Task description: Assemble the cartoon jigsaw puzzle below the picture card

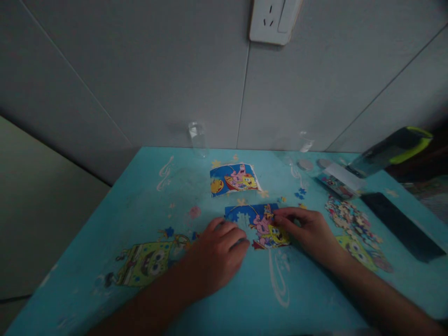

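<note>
A partly assembled jigsaw puzzle (261, 229) with cartoon figures on a blue background lies flat on the table; a gap shows in its left part. My right hand (310, 231) reaches its right side, thumb and forefinger closed together on a puzzle piece at the upper right edge. Beside the left edge, my left hand (222, 252) rests with loosely bent fingers apart and nothing visible in them. Behind the puzzle lies a reference picture (234, 179) of the same scene, its edges slightly curled.
Loose puzzle pieces (352, 219) form a pile at the right, by a dark strip (402, 226) and a small box (338, 182). A bottle (385, 151) is at the far right. Clear containers, one a jar (198, 139), stand against the wall (168, 84). The tablecloth (136, 210) carries printed cartoons.
</note>
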The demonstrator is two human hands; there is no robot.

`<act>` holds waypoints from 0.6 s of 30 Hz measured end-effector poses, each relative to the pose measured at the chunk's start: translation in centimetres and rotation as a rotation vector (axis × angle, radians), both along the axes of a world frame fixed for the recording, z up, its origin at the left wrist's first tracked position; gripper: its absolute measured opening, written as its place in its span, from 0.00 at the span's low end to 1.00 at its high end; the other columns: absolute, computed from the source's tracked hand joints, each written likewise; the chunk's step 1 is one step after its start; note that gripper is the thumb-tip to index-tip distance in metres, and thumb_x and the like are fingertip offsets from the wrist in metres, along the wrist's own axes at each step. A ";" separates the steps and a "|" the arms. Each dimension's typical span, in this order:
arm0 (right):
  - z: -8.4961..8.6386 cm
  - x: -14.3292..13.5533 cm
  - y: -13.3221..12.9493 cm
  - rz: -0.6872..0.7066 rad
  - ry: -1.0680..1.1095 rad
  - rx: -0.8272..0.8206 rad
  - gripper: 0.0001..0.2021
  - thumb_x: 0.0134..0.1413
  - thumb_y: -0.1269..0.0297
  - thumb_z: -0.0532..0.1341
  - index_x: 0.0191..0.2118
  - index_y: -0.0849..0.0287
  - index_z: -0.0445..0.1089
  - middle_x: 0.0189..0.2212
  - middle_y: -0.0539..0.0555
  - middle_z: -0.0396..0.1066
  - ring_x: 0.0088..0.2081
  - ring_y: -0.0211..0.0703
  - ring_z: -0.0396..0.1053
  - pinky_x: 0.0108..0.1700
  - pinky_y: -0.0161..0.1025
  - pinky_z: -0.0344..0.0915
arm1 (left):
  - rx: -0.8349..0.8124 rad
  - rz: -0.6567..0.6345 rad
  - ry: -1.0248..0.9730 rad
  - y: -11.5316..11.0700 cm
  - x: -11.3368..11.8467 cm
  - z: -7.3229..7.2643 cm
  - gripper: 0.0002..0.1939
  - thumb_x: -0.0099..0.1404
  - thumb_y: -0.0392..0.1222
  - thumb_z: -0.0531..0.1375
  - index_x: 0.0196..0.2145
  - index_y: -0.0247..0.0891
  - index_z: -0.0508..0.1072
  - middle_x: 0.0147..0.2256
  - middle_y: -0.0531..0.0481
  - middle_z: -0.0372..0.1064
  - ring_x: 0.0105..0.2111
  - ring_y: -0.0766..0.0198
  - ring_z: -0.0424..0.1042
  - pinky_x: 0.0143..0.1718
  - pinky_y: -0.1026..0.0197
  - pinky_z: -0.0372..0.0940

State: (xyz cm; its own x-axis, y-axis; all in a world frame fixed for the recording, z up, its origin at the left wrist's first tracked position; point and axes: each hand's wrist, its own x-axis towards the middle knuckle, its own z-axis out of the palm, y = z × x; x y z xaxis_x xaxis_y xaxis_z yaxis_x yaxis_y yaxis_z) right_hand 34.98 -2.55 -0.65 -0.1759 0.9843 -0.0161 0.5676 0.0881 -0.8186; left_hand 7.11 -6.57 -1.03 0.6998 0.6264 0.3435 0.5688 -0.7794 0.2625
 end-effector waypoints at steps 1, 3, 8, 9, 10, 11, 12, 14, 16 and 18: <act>0.0 0.0 0.0 0.006 -0.008 0.007 0.13 0.61 0.52 0.65 0.44 0.53 0.81 0.36 0.52 0.82 0.35 0.46 0.78 0.37 0.41 0.74 | 0.012 0.024 0.005 0.3 -0.5 0.2 0.09 0.73 0.36 0.57 0.48 0.40 0.74 0.46 0.48 0.74 0.48 0.55 0.69 0.52 0.47 0.59; 0.1 0.0 0.0 0.020 -0.027 0.021 0.13 0.61 0.52 0.65 0.45 0.53 0.81 0.36 0.52 0.82 0.35 0.46 0.78 0.37 0.41 0.73 | 0.051 0.094 0.000 1.1 -1.6 0.6 0.10 0.73 0.37 0.57 0.49 0.40 0.74 0.47 0.48 0.74 0.49 0.54 0.69 0.53 0.46 0.59; 0.4 -0.1 -0.2 0.062 -0.066 0.074 0.11 0.62 0.56 0.64 0.44 0.51 0.81 0.40 0.51 0.82 0.38 0.45 0.79 0.40 0.40 0.74 | 0.079 0.252 -0.011 2.7 -3.8 1.1 0.11 0.74 0.37 0.56 0.50 0.40 0.75 0.48 0.47 0.73 0.49 0.54 0.69 0.53 0.46 0.60; 0.5 -0.1 -0.2 0.072 -0.076 0.085 0.10 0.62 0.56 0.64 0.44 0.51 0.81 0.40 0.50 0.82 0.38 0.45 0.79 0.41 0.40 0.74 | 0.078 0.266 -0.007 2.9 -3.9 1.0 0.11 0.74 0.37 0.56 0.49 0.40 0.75 0.47 0.47 0.73 0.49 0.54 0.69 0.53 0.46 0.60; 0.5 -0.1 -0.3 0.082 -0.085 0.092 0.10 0.62 0.57 0.64 0.44 0.51 0.81 0.40 0.50 0.82 0.38 0.44 0.79 0.41 0.39 0.74 | 0.075 0.275 -0.002 2.9 -4.0 0.9 0.11 0.74 0.37 0.56 0.50 0.40 0.75 0.47 0.48 0.73 0.49 0.54 0.69 0.53 0.46 0.60; 0.5 -0.1 -0.3 0.090 -0.092 0.095 0.10 0.62 0.57 0.64 0.45 0.50 0.81 0.40 0.50 0.82 0.38 0.44 0.79 0.41 0.39 0.73 | 0.068 0.280 0.004 3.0 -3.9 0.8 0.11 0.74 0.37 0.56 0.50 0.40 0.75 0.47 0.48 0.73 0.49 0.54 0.69 0.53 0.46 0.60; 0.5 -0.1 -0.3 0.098 -0.098 0.095 0.10 0.62 0.57 0.64 0.45 0.50 0.81 0.41 0.49 0.82 0.38 0.44 0.79 0.41 0.39 0.73 | 0.059 0.282 0.011 3.0 -3.9 0.7 0.11 0.74 0.37 0.56 0.50 0.40 0.75 0.47 0.48 0.73 0.49 0.55 0.69 0.53 0.46 0.60; 0.5 -0.1 -0.3 0.112 -0.107 0.095 0.10 0.63 0.57 0.64 0.46 0.49 0.81 0.41 0.49 0.82 0.38 0.43 0.79 0.41 0.38 0.73 | 0.037 0.286 0.024 3.0 -3.8 0.4 0.10 0.74 0.37 0.56 0.50 0.41 0.75 0.47 0.48 0.73 0.49 0.55 0.68 0.53 0.46 0.61; 0.5 0.0 -0.3 0.119 -0.118 0.106 0.10 0.63 0.57 0.64 0.46 0.49 0.80 0.41 0.49 0.82 0.38 0.43 0.79 0.40 0.38 0.73 | 0.024 0.291 0.035 3.1 -3.7 0.3 0.10 0.74 0.38 0.56 0.49 0.41 0.75 0.47 0.49 0.73 0.49 0.55 0.68 0.53 0.46 0.61; 0.4 0.1 -0.1 0.116 -0.133 0.131 0.10 0.63 0.58 0.63 0.46 0.49 0.80 0.40 0.49 0.82 0.37 0.43 0.78 0.40 0.38 0.74 | 0.025 0.310 0.042 3.2 -3.8 0.3 0.10 0.74 0.37 0.56 0.49 0.41 0.75 0.47 0.49 0.73 0.49 0.55 0.68 0.53 0.46 0.61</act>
